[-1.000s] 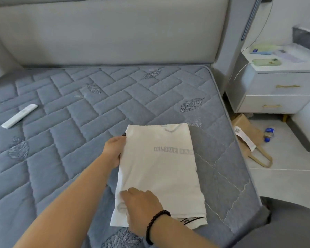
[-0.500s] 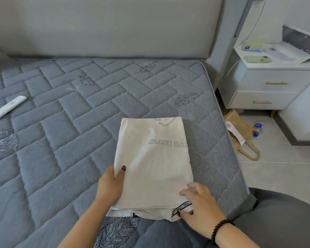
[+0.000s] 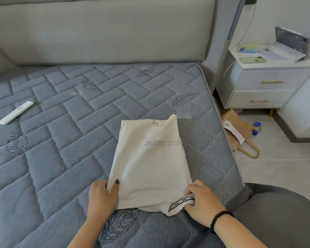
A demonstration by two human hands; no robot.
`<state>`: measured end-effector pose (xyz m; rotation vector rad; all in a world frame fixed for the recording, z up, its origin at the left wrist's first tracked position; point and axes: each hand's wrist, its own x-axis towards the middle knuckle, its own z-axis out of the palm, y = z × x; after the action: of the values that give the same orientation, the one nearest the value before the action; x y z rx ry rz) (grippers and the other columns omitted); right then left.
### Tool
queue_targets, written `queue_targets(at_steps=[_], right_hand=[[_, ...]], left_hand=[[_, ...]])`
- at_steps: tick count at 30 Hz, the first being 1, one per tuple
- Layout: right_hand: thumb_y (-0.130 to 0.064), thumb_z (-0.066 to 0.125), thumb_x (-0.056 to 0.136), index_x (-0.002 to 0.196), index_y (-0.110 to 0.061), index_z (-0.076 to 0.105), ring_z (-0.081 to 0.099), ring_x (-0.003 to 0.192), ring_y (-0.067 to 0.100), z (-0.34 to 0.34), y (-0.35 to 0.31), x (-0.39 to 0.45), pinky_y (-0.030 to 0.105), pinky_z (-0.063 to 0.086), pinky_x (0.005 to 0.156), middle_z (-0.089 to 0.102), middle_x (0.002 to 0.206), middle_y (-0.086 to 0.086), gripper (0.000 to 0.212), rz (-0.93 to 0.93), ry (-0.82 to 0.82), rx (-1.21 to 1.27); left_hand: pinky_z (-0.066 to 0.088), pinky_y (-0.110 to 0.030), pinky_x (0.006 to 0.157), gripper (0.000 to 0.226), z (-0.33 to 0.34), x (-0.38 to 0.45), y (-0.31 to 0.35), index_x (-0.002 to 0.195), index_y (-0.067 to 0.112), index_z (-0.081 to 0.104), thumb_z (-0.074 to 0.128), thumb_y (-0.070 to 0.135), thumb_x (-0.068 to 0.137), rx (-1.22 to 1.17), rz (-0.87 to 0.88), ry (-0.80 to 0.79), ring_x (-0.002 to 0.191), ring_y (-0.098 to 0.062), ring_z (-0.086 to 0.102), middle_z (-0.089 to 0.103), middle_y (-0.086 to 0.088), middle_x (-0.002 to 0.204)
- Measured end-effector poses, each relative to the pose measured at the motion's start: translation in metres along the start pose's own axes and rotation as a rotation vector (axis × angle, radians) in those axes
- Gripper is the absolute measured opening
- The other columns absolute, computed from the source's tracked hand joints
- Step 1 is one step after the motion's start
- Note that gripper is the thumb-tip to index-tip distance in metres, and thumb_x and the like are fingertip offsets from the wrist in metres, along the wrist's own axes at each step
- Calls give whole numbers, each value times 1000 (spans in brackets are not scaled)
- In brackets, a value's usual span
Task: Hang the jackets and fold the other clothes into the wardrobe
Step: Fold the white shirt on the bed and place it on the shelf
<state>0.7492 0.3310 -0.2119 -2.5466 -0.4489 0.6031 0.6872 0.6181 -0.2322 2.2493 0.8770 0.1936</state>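
Hands point(image 3: 100, 197) at folded shirt's point(image 3: 150, 167) near corners

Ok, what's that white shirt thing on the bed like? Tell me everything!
The cream shirt looks like soft cotton, folded into a long rectangle lying on the grey quilted mattress. Faint grey letters run across its upper part, and a white strap with black print pokes out at the near right corner. The left hand grips its near left corner; the right hand pinches the near right one.
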Motion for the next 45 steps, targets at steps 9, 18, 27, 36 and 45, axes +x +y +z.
queue_targets(at_steps=[9,18,27,36,45], right_hand=[[-13,81,70,66,-19,61,56,65,2,-19,3,7,9,35,50,62,70,-9,21,370,87,365],[-15,77,74,69,-26,63,57,75,1,-21,16,6,11,46,64,61,80,-14,19,397,-154,126],[-24,59,88,87,-1,68,67,80,23,-69,-2,77,27,51,62,72,86,11,24,301,35,-40],[-16,54,93,121,-15,58,49,117,20,-98,-34,202,24,37,90,54,125,3,28,-77,271,24],[-16,57,88,73,-25,66,55,95,19,-104,-29,261,34,25,80,64,86,-9,20,38,171,-135]], left_hand=[[38,-23,55,8,8,-9,17,103,17,46,44,24,102,-157,-97,-248,78,-11,56,58,2,90],[39,-27,55,32,-4,-3,7,82,13,56,55,43,94,-27,-117,-265,66,-16,57,62,-2,74],[42,-26,80,46,33,118,73,131,18,43,57,41,93,-228,-74,-112,105,-18,57,57,4,117],[40,-34,92,26,52,181,102,111,13,65,59,32,94,151,170,-127,119,-27,45,52,-11,125],[33,-12,53,14,38,195,93,81,27,60,58,34,93,28,178,21,64,1,53,60,15,68]])
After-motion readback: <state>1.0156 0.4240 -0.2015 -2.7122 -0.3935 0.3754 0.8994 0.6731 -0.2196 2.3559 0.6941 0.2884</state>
